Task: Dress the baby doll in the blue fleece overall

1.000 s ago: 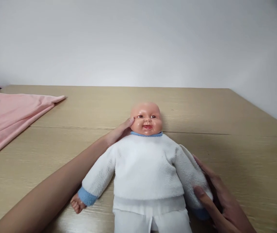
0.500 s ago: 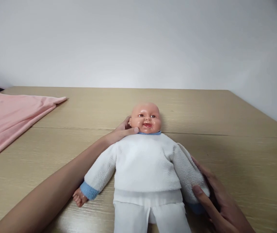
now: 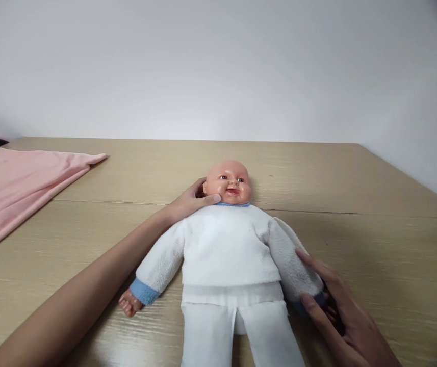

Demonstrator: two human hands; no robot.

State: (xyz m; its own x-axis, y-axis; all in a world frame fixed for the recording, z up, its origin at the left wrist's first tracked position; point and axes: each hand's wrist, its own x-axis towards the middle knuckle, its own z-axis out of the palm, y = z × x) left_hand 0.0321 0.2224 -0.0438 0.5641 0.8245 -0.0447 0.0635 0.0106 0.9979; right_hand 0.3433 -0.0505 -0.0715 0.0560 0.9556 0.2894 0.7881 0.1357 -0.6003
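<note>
Doll: the doll (image 3: pixel 226 250) lies on its back in the lower middle of the frame, head toward the top, in a white fleece top and white trousers (image 3: pixel 264 331).
Your left hand: your left hand (image 3: pixel 189 203) comes in from the lower left and cups the doll's head (image 3: pixel 229 182) at the cheek and neck. The thumb lies under the chin and the fingers curl behind the head, so the grip is closed on the doll.
Your right hand: your right hand (image 3: pixel 336 316), at the lower right, wraps the end of the doll's sleeve (image 3: pixel 292 265). The thumb presses on the near side and the fingers lie over the far side, clamped on the sleeve.
Doll's other arm: it slants toward the lower left, ending in a blue cuff (image 3: pixel 144 291) and a bare little hand (image 3: pixel 129 305) that rests on the table.
Table: the light wooden table (image 3: pixel 375 204) fills the lower half of the frame, with a seam running across behind the doll's shoulders.
Cloth: a pink cloth (image 3: pixel 19 183) lies flat at the left edge, well apart from the doll.
Wall: a plain white wall (image 3: pixel 218 66) fills the upper half.
</note>
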